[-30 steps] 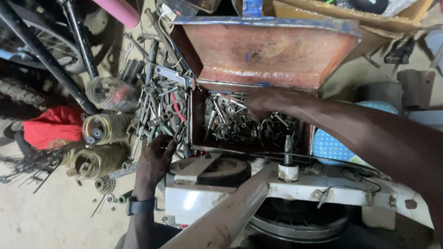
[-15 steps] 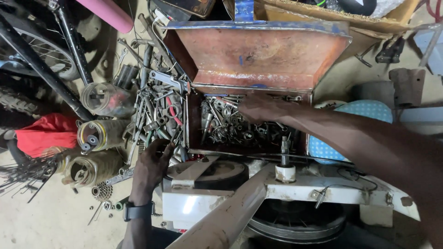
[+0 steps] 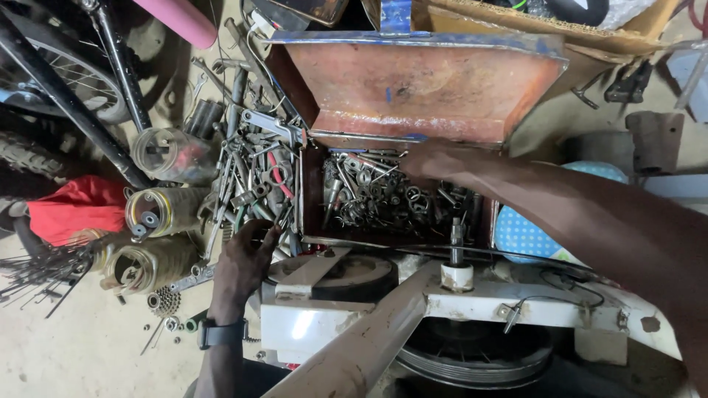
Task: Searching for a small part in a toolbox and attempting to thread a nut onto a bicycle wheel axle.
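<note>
Head view: right hand (image 3: pixel 435 161) reaches into the open rusty toolbox (image 3: pixel 413 88), fingers buried among loose sockets and wrenches (image 3: pixel 383 195); grip cannot be told. Left hand (image 3: pixel 247 258) rests spread, empty, beside scattered tools (image 3: pixel 251 169). Nothing lifted out yet.

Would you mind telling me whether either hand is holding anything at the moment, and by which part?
That cannot be told: the right hand reaches into the open metal toolbox, its fingers hidden among loose tools. The left hand rests open beside the box.
</note>
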